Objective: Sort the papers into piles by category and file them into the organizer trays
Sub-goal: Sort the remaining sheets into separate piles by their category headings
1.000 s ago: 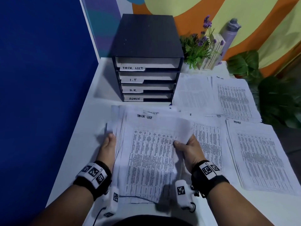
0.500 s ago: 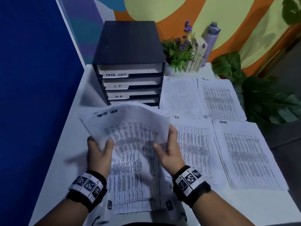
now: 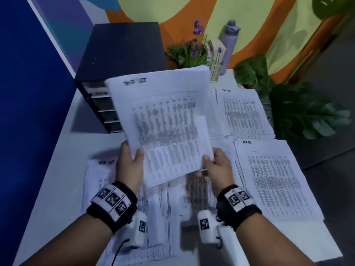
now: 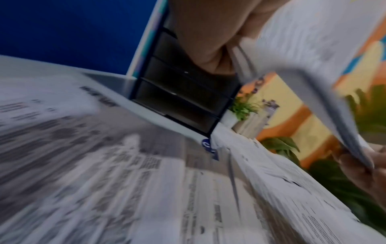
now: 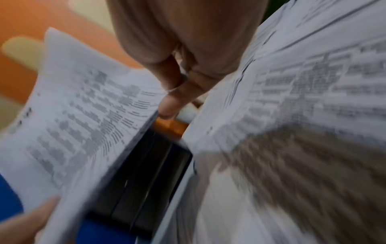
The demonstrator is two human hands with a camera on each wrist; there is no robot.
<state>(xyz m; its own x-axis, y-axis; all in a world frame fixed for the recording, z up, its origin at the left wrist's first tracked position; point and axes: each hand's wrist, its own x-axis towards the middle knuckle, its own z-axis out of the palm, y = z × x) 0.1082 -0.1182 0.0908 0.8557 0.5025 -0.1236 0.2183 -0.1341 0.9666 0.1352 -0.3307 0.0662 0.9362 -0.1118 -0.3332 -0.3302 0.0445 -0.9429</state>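
I hold a stack of printed papers (image 3: 163, 120) up off the white desk, its top sheet headed with a handwritten label. My left hand (image 3: 130, 164) grips the stack's lower left edge, thumb on the front. My right hand (image 3: 215, 166) pinches its lower right corner. The stack (image 4: 309, 54) shows from beneath in the left wrist view and blurred (image 5: 79, 118) in the right wrist view. The raised stack partly hides the black organizer (image 3: 119, 60) with its labelled trays at the back left. More sheets (image 3: 153, 208) lie on the desk under my hands.
Two paper piles lie on the right: one at the back (image 3: 242, 112), one marked ADMIN (image 3: 274, 179) nearer me. A potted purple flower plant (image 3: 190, 52), a lilac bottle (image 3: 229, 45) and leafy plants (image 3: 299, 112) stand behind. A blue partition (image 3: 28, 93) bounds the left.
Both hands have lifted the stack from flat on the desk to raised and tilted in front of the organizer. Some sheets stayed behind on the desk.
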